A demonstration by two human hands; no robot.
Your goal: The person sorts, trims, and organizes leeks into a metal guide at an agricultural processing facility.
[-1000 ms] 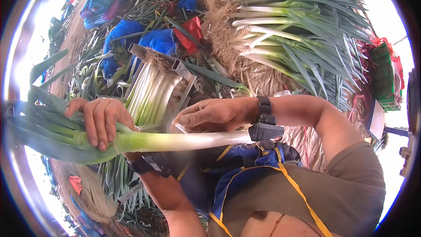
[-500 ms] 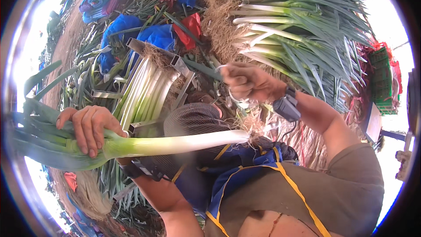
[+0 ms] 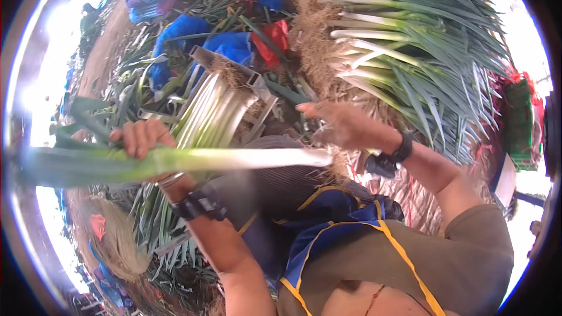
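A thick leek (image 3: 257,158) lies level across my front, its white root end to the right and its green leaves to the left. My left hand (image 3: 143,138) is closed around it where the stalk turns green. Just above the root end is my right hand (image 3: 354,129), smeared by motion, its fingers apart and nothing plainly held in them. Behind the held leek, several leeks (image 3: 213,108) rest side by side in a metal frame (image 3: 259,86), roots toward the far end.
A large heap of leeks (image 3: 410,41) lies at the far right, roots facing left. Blue plastic (image 3: 225,47) and a red scrap (image 3: 272,41) lie among loose leaves. At the right edge stands a green crate (image 3: 521,123). A tan sack (image 3: 120,246) is at lower left.
The leek and my left hand have risen in the picture. My right hand has gone from curled to fingers apart, moving lower toward the root end. The whole view has shifted slightly.
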